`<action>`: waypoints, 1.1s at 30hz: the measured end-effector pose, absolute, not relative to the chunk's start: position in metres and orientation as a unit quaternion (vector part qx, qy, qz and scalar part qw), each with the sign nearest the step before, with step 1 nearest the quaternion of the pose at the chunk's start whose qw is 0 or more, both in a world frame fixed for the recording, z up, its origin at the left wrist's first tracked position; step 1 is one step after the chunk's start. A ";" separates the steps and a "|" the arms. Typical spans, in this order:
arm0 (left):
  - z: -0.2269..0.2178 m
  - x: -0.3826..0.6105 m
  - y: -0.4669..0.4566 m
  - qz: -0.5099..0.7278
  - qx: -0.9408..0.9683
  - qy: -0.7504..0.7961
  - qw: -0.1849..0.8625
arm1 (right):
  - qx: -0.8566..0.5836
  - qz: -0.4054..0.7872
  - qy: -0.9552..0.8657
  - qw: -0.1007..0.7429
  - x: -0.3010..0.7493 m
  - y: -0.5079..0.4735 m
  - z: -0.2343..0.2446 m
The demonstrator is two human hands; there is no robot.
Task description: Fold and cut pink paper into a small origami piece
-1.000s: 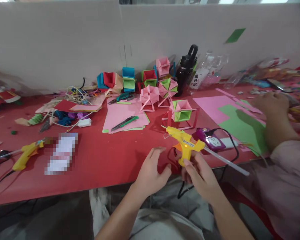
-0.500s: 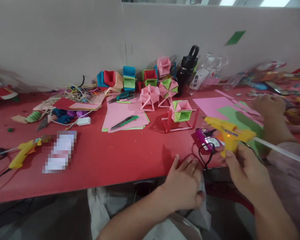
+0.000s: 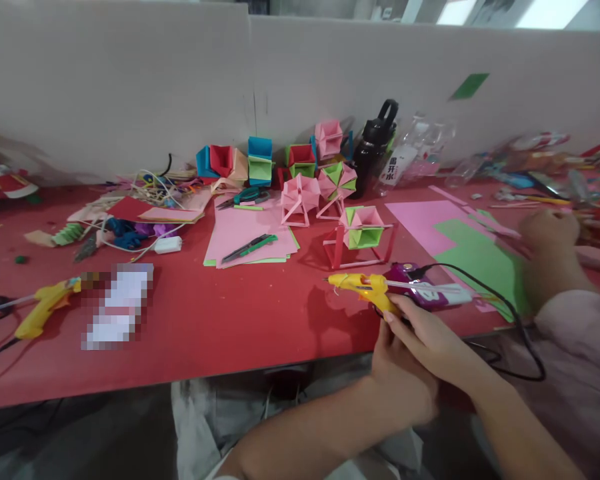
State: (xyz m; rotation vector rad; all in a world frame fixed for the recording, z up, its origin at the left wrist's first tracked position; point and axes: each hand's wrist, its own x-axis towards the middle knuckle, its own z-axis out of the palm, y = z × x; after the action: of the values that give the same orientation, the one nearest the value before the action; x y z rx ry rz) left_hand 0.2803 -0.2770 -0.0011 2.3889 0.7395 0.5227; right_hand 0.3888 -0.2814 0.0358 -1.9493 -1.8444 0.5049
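Observation:
A yellow hot glue gun points left above the table's front part, a clear glue stick out of its back. My right hand is closed around its handle. Just below, overlapping it, is my left hand; its visible fingertips reach the bottom of the handle, but the other fingers are hidden, so its grip is unclear. Behind the gun lies a purple packet. Beyond stands a pink and green paper wheel on a red paper frame.
Paper sheets carry a green utility knife and scissors. Several paper wheels and a black bottle stand at the back. A second glue gun and a blurred-out sheet lie left. Another person's hand is at right.
My right hand has brought the glue gun left, over the front of the purple packet. My left hand has moved right to meet it. The black cord now loops out to the right.

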 end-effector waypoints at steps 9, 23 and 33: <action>0.003 0.238 -0.271 0.208 0.925 0.226 0.223 | -0.718 0.110 -0.629 0.276 0.412 -0.279 0.019; -0.012 0.244 -0.275 0.134 0.955 0.257 0.068 | -0.722 0.102 -0.610 0.310 0.407 -0.283 0.023; -0.003 0.246 -0.268 0.188 0.931 0.265 0.167 | -0.725 0.112 -0.601 0.318 0.402 -0.287 0.020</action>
State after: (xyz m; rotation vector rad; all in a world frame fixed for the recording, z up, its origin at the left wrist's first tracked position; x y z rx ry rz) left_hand 0.2458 -0.2678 -0.0031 2.6490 0.7531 0.5335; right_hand 0.4022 -0.2865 0.0197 -1.9072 -1.5814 0.2937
